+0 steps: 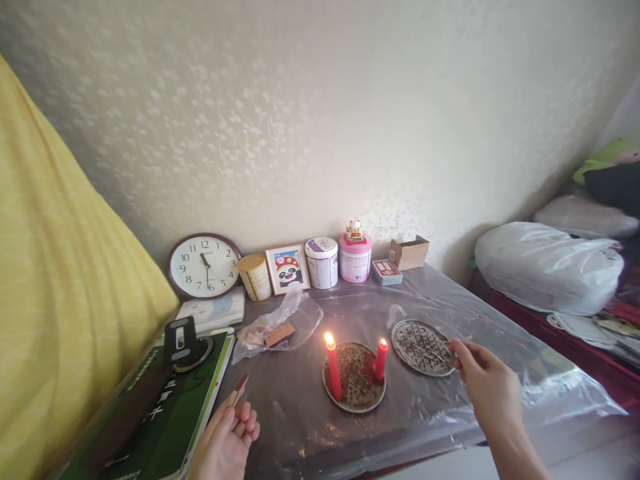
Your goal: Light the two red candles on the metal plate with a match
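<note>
My left hand (226,441) is closed around a small matchbox (238,390) near the table's front left edge, beside a green book (165,407). Further right, my right hand (487,380) pinches a thin match stick (440,348) over the rim of a round metal plate (423,347) strewn with spent sticks. Between the hands stands another round plate (355,380) holding two lit red candles (333,367), the left one taller than the right one (381,359).
The table (300,413) is covered in clear plastic sheet. Along the wall stand a clock (204,265), a tin, a framed picture (287,268), two canisters and small boxes. A plastic bag (277,327) lies near the books. Yellow cloth hangs left; bagged bundles lie right.
</note>
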Motion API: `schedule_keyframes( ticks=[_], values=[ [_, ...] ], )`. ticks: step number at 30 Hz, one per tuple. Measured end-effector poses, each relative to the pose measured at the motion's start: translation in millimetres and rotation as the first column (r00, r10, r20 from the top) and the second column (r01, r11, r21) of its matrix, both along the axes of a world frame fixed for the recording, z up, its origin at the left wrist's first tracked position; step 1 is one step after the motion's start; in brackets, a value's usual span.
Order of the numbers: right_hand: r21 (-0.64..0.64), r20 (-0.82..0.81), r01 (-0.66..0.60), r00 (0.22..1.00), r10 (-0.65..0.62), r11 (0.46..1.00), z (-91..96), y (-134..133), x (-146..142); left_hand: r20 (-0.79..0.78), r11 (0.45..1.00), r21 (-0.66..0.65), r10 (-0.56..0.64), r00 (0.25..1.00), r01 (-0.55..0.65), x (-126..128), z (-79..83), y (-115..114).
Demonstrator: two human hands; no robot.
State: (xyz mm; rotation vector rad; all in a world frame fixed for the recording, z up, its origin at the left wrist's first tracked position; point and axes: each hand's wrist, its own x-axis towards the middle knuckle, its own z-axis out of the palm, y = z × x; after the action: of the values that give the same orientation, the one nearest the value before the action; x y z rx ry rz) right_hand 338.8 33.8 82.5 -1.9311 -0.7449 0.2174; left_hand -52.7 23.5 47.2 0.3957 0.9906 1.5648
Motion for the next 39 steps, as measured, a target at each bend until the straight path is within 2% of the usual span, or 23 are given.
schedule_keyframes(
  ticks=[3,9,12,15,18,21,24,26,29,32,34,36,39],
  values=[
    [-0.065,0.06,0.0,0.998,0.004,0.998,-11.1,6,9,0.003,1.0,-0.014,0.008,1.0,-0.008,-2,-4.0,2],
    [-0.168,0.168,-0.071,0.981,0.099,0.983,-32.8,17,13,0.008,1.0,-0.017,0.001,1.0,0.0,-5,-8.2,5],
    [-0.216,0.212,-0.056,0.972,0.103,0.975,-39.7,18,11,0.01,1.0,-0.014,-0.004,1.0,0.005,-4,-7.3,5],
    [-0.208,0.247,-0.051,0.964,0.102,0.977,-41.5,17,10,0.011,1.0,-0.016,-0.011,1.0,0.011,-2,-6.2,4],
    [-0.14,0.268,-0.013,0.962,0.051,0.99,-33.7,17,8,0.007,1.0,-0.007,-0.019,1.0,0.019,-1,-4.7,4],
    [-0.052,0.261,0.057,0.964,-0.042,0.997,-15.5,12,0,0.003,1.0,-0.004,-0.015,1.0,0.015,0,-2.7,4],
    [0.093,0.191,0.128,0.971,-0.144,0.987,4.6,1,-17,-0.003,1.0,0.02,-0.024,1.0,0.024,1,-1.6,3],
    [0.174,0.128,0.136,0.979,-0.159,0.975,13.5,-10,-33,-0.015,0.999,0.038,-0.031,0.999,0.031,2,-1.4,1],
    [0.302,0.06,0.032,0.997,-0.052,0.953,16.7,-27,-65,-0.07,0.995,0.077,-0.051,0.996,0.056,5,0.5,-4],
    [0.411,0.061,-0.209,0.977,0.202,0.887,11.4,-42,-103,-0.178,0.988,0.118,-0.072,0.981,0.094,9,4.7,-9],
    [0.4,0.077,-0.383,0.919,0.386,0.833,5.1,-50,-131,-0.274,0.984,0.147,-0.061,0.96,0.105,12,7.2,-13],
    [0.4,-0.013,-0.456,0.865,0.502,0.795,-3.1,-56,-159,-0.365,0.98,0.171,-0.031,0.931,0.1,15,8.2,-16],
    [0.37,-0.203,-0.578,0.713,0.671,0.727,-18.4,-59,-193,-0.476,0.977,0.196,0.018,0.88,0.086,23,5.0,-22]
  ],
)
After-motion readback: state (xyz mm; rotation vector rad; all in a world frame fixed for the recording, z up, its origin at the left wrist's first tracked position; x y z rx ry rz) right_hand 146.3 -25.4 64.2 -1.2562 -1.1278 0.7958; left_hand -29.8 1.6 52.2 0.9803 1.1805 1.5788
